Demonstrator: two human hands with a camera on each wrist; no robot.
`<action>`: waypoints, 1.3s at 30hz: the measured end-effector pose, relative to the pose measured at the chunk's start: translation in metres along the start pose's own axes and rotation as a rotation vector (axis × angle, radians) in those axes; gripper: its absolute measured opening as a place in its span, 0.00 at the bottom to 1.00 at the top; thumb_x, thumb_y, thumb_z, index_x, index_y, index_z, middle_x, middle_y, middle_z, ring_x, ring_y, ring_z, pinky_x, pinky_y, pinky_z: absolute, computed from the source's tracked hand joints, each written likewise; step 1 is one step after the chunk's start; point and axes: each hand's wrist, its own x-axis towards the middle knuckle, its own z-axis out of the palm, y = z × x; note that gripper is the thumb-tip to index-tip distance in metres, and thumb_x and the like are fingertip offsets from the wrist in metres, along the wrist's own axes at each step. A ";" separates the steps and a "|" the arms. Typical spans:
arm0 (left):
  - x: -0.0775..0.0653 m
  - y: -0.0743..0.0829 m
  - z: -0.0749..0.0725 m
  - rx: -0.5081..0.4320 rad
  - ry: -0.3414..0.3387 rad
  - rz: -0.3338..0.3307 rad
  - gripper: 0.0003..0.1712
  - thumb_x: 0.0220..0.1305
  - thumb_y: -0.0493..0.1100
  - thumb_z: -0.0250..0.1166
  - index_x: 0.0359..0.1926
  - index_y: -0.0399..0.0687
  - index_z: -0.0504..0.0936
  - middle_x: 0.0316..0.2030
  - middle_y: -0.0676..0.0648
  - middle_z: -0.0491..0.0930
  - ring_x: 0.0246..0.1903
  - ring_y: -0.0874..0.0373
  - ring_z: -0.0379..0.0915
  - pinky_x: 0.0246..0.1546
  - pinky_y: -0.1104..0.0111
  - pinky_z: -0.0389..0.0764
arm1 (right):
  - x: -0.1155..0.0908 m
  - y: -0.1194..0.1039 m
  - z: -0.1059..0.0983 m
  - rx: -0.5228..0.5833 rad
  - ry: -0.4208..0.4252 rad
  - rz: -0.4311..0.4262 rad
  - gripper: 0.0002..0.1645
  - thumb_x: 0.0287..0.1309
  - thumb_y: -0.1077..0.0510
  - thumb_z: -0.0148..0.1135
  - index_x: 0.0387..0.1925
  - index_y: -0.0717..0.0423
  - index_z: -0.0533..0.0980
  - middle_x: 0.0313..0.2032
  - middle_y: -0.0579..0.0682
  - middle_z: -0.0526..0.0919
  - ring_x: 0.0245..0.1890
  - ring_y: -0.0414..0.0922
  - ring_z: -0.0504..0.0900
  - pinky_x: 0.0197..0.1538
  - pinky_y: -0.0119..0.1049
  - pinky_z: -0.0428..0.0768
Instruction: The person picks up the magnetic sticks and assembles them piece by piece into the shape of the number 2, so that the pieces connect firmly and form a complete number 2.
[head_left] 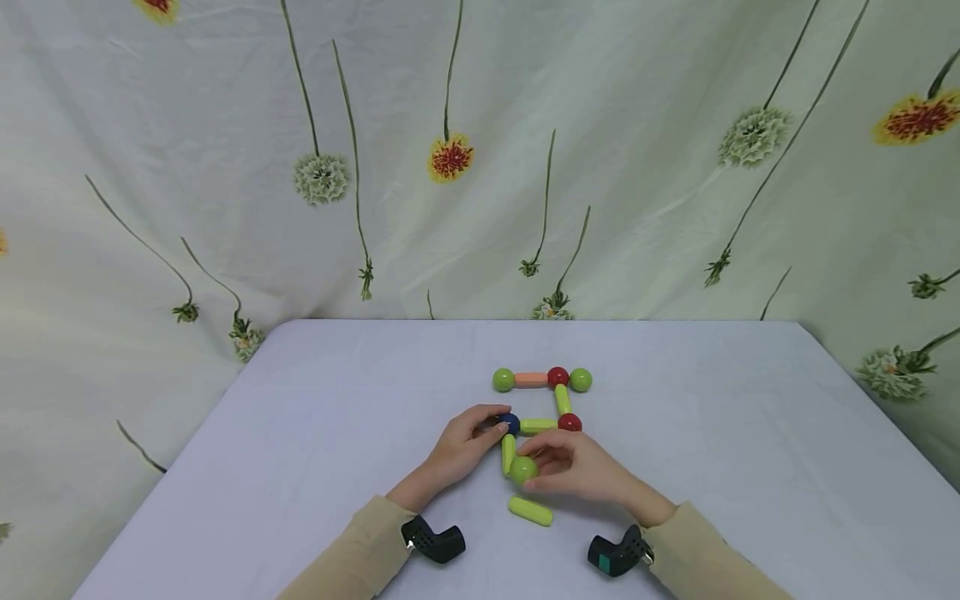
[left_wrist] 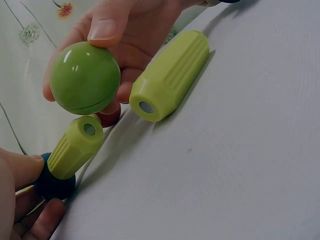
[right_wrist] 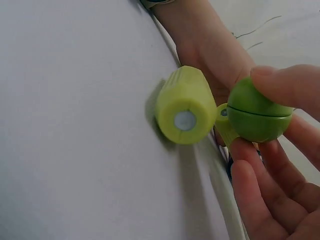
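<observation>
My left hand [head_left: 467, 442] pinches a dark blue ball [head_left: 510, 423] between thumb and fingers. From that ball a yellow-green rod [head_left: 508, 451] points toward me, with a metal disc showing in its end in the left wrist view. In my right hand [head_left: 576, 467] a green ball [head_left: 523, 470] is held by thumb and fingertips, right at that rod's near end. Another yellow-green rod [head_left: 537, 426] runs from the blue ball to a red ball [head_left: 570, 422], which the right hand partly overlaps. A loose yellow-green rod [head_left: 530, 511] lies on the table just in front of the hands.
Behind the hands, a rod [head_left: 562, 400] links the near red ball to a farther red ball [head_left: 558, 377]. Beside it sit a green ball [head_left: 581, 380] and an orange rod [head_left: 531, 380] ending in another green ball [head_left: 503, 380]. A flowered cloth [head_left: 637, 167] hangs behind the white table [head_left: 337, 375].
</observation>
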 end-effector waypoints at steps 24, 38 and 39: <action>0.000 0.000 0.001 0.021 -0.005 -0.012 0.19 0.68 0.48 0.56 0.56 0.46 0.76 0.49 0.48 0.77 0.45 0.57 0.71 0.42 0.68 0.73 | 0.002 0.004 0.008 -0.020 -0.079 0.009 0.21 0.49 0.57 0.71 0.47 0.55 0.78 0.39 0.46 0.80 0.38 0.41 0.79 0.44 0.34 0.78; 0.000 0.000 0.000 -0.002 -0.006 0.000 0.19 0.68 0.47 0.56 0.56 0.45 0.76 0.48 0.47 0.77 0.43 0.56 0.71 0.40 0.70 0.72 | 0.002 0.004 0.011 -0.055 -0.068 -0.024 0.21 0.49 0.58 0.72 0.47 0.54 0.79 0.39 0.44 0.80 0.36 0.40 0.78 0.43 0.33 0.79; 0.000 0.000 0.000 -0.004 -0.006 -0.001 0.19 0.68 0.47 0.56 0.56 0.45 0.76 0.48 0.47 0.77 0.43 0.56 0.71 0.40 0.70 0.72 | 0.002 0.005 0.012 -0.058 -0.068 -0.030 0.21 0.49 0.57 0.72 0.47 0.54 0.79 0.39 0.44 0.80 0.36 0.40 0.78 0.42 0.33 0.79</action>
